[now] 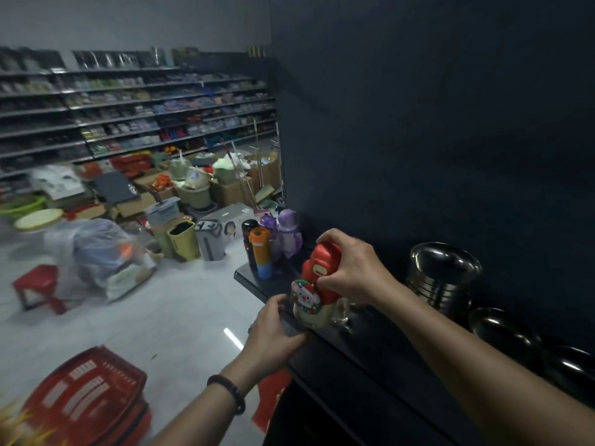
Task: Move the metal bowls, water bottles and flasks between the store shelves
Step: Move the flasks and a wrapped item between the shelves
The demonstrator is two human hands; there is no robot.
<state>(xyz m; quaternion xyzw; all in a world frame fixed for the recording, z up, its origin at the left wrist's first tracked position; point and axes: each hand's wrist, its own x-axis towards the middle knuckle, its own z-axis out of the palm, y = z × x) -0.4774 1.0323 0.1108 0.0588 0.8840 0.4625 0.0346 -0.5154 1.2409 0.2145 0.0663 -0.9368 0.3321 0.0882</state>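
Nearest the camera, at the front lip of the dark metal shelf (370, 355), the left hand (273, 333) presses down on the edge, fingers curled over it and holding no object. Just beyond, the right hand (351, 268) is closed around the red cap of a cream plastic water bottle with a Santa picture (310, 304), which stands upright near the shelf's front edge. To the right sit a stack of shiny steel bowls (441, 272) and darker metal bowls (505, 329). Farther along the same shelf stand an orange-and-blue flask (262, 252), a black flask (249, 233) and two purple bottles (286, 233). Several pieces seem already placed; whether more remain elsewhere cannot be told. Across the aisle, cluttered boxes (225, 188) lie below stocked wall shelves (128, 107).
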